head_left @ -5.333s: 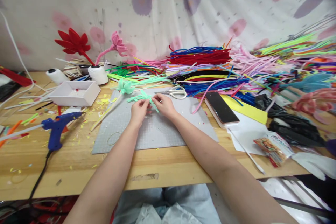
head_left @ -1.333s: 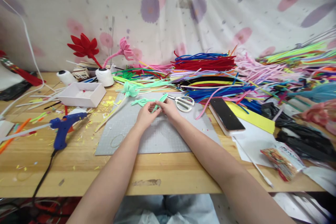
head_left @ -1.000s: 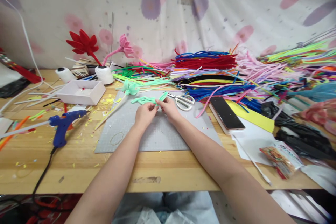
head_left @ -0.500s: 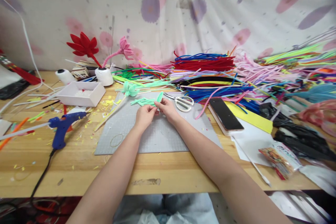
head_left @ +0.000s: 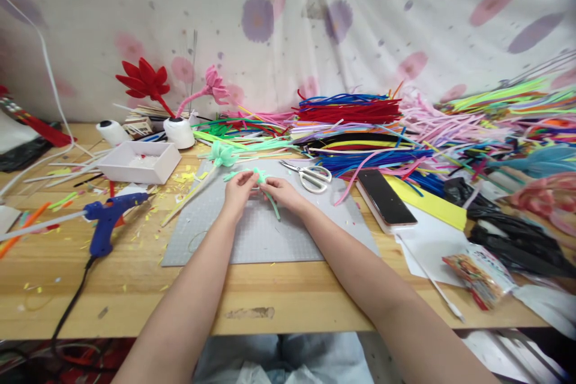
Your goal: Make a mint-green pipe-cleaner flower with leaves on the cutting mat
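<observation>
In the head view, my left hand [head_left: 237, 192] and my right hand [head_left: 284, 194] are close together over a grey cutting mat [head_left: 270, 246]. Between their fingertips they pinch a mint-green pipe cleaner [head_left: 272, 207], one end of which slants down toward me. Fingers partly cover the bent part. More mint-green pieces [head_left: 231, 176] lie on the mat behind my left hand. A mint-green pipe-cleaner flower [head_left: 222, 155] rests at the mat's back left corner. Scissors [head_left: 315, 179] with white handles lie beyond my right hand.
At left are a blue glue gun [head_left: 105, 222] with a cord and a white box [head_left: 139, 163]. Red [head_left: 143, 78] and pink [head_left: 215, 85] flowers stand in a thread spool [head_left: 179, 132]. Pipe-cleaner bundles [head_left: 351, 111] line the back. A phone [head_left: 387, 198] and snack packet [head_left: 479, 276] are at right.
The green pipe cleaner has been turned: its loop stood up beyond my fingers, and now a strand points down toward me. My left hand has shifted slightly left, its fingers lifted.
</observation>
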A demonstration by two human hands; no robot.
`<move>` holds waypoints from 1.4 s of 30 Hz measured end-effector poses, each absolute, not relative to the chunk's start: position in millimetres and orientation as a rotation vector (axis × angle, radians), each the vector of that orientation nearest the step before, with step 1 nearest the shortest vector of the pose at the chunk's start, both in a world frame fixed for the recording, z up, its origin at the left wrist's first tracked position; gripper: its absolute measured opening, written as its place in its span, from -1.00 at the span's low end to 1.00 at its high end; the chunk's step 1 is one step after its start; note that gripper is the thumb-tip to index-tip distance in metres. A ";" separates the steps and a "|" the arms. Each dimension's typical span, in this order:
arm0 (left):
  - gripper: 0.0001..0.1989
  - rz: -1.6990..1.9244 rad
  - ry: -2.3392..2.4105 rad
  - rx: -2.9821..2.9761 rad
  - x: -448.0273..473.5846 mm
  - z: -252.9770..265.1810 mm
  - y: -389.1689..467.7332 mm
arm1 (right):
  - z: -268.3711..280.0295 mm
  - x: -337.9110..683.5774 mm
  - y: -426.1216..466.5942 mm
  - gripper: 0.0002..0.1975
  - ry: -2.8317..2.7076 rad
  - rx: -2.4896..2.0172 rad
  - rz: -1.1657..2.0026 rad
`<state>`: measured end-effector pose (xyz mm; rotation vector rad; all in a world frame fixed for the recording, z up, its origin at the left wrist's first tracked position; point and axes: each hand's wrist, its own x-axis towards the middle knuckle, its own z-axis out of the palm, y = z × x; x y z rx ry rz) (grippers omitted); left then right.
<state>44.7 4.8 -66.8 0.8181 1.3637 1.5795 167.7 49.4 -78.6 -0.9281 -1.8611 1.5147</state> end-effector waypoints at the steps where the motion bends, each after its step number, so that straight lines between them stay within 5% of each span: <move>1: -0.65 1.576 1.349 0.815 43.8 -68.0 5.5 | -78.8 167.4 48.4 -0.67 -1.888 -0.937 1.491; 11: -0.72 1.556 1.387 0.924 45.3 -80.4 8.4 | -93.1 162.7 48.3 -0.75 -1.852 -1.038 1.212; 42: -0.88 1.280 1.911 1.152 7.6 -65.1 17.0 | -79.0 118.9 50.6 -0.81 -1.914 -1.220 1.059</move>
